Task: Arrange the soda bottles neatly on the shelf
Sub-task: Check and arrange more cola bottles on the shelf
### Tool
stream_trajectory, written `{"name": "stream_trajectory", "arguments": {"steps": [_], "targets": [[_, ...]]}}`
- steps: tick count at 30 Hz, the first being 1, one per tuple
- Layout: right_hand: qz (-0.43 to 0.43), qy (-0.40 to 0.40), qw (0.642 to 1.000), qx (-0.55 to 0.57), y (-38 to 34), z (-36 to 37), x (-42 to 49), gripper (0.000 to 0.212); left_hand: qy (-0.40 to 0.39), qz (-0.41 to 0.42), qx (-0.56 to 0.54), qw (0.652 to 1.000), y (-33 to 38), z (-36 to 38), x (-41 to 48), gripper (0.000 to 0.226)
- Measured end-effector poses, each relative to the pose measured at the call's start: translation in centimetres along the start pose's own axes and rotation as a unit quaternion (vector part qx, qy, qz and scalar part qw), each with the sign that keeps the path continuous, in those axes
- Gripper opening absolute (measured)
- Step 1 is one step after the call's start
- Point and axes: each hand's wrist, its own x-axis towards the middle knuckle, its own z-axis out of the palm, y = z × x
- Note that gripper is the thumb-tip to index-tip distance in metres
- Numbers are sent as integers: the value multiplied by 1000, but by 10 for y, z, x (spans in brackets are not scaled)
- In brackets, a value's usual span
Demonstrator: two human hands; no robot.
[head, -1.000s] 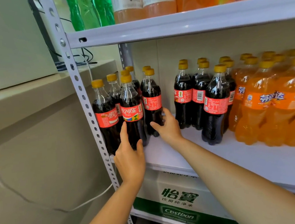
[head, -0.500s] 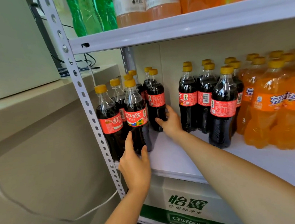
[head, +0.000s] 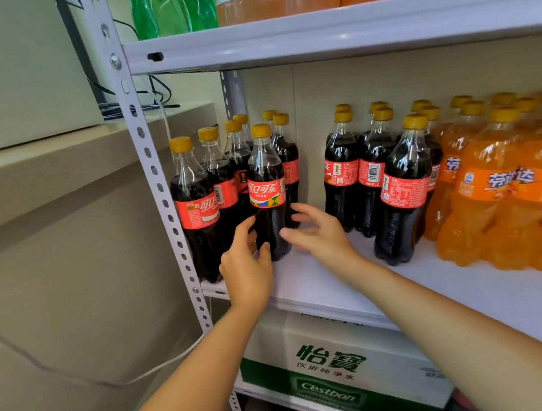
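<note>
Head view: left grip (head: 247, 268) grasps base of front cola bottle (head: 267, 192), centre-left of frame, standing on shelf (head: 302, 287). Right grip (head: 320, 234) released, fingers spread just right of it. Step, likely: squaring bottle with neighbours. Next: gentle push back, kept upright.

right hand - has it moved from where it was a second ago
Yes. The right hand has come back from the rear cola bottle toward the front edge of the shelf and is open beside the front cola bottle.
</note>
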Motion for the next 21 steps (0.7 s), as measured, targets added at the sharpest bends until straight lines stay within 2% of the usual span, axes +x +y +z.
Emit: {"name": "stream_trajectory", "arguments": {"steps": [2,4,7,14,21], "targets": [[-32,-14,998,-45,-3,1,-1,67,-45,-2,-34,998,0,3,6,52],[-49,28,996,-75,-6,2,5,61,-98,-5,-57,994,-3,4,13,50],[-54,73,990,-104,-5,2,15,52,-159,8,-30,987,-9,5,20,51],[-45,12,996,-80,2,8,35,49,-167,21,43,985,-17,10,29,62],[-42,27,996,-75,12,18,44,44,-185,17,69,980,-19,12,31,67]]}}
